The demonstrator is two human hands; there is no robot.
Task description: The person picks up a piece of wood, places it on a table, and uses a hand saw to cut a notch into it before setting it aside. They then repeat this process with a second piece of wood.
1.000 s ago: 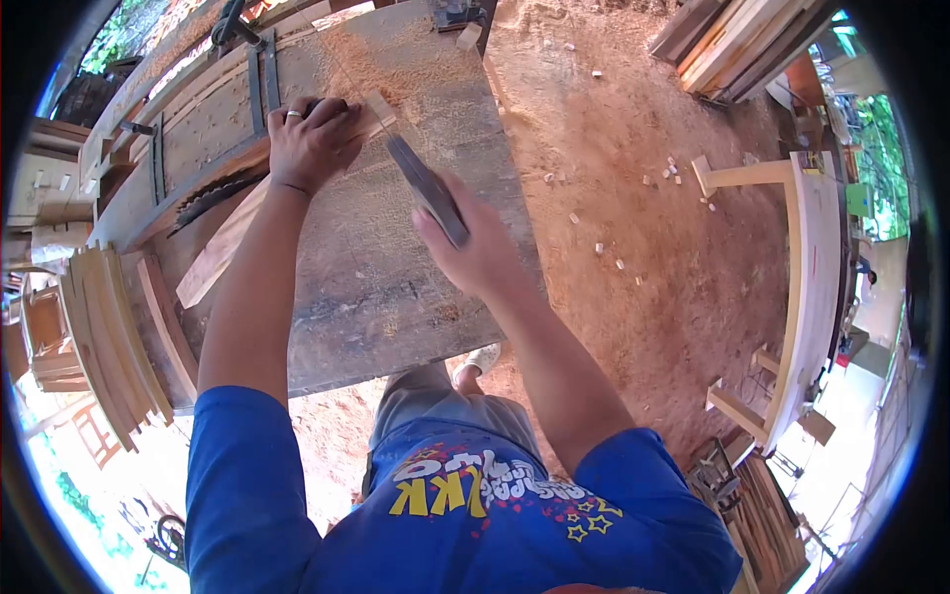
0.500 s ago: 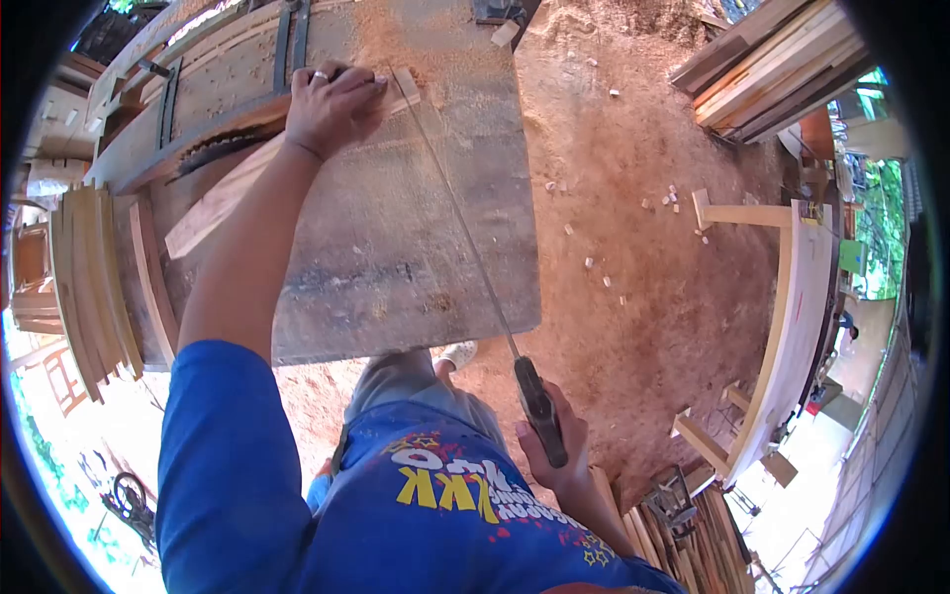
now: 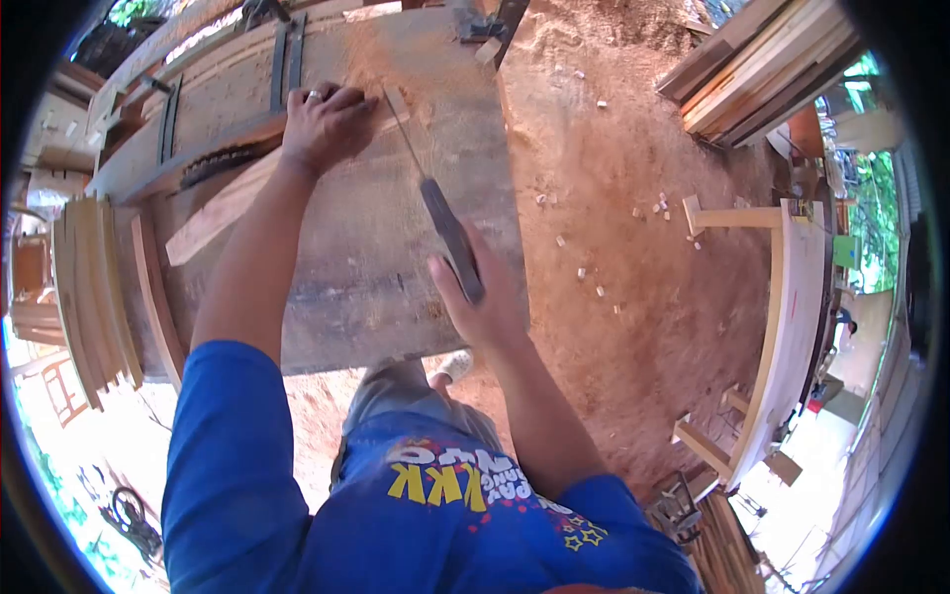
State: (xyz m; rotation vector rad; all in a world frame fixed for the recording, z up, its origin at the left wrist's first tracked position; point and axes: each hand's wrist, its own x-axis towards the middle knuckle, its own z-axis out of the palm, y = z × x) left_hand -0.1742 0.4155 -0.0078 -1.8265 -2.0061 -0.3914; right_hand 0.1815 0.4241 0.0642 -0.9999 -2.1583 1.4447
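Note:
My left hand [image 3: 325, 129], a ring on one finger, is closed over the far part of a pale wooden strip [image 3: 220, 216] that lies slantwise on the workbench [image 3: 371, 262]. Just past my fingers, the thin blade of a handsaw [image 3: 450, 238] meets the strip near its end. My right hand [image 3: 487, 302] wraps around the saw's dark handle, which is now over the bench. How deep the blade sits in the wood cannot be made out.
Several boards [image 3: 91, 297] lean at the bench's left end, with metal straps [image 3: 279, 69] along its far side. Small wood offcuts [image 3: 581, 272] dot the dirt floor [image 3: 633, 337]. To the right stand a lumber stack [image 3: 762, 59] and a long wooden frame [image 3: 782, 327].
My right hand has pushed the saw forward, away from my body, so the handle is much nearer the strip. My left hand stays on the strip.

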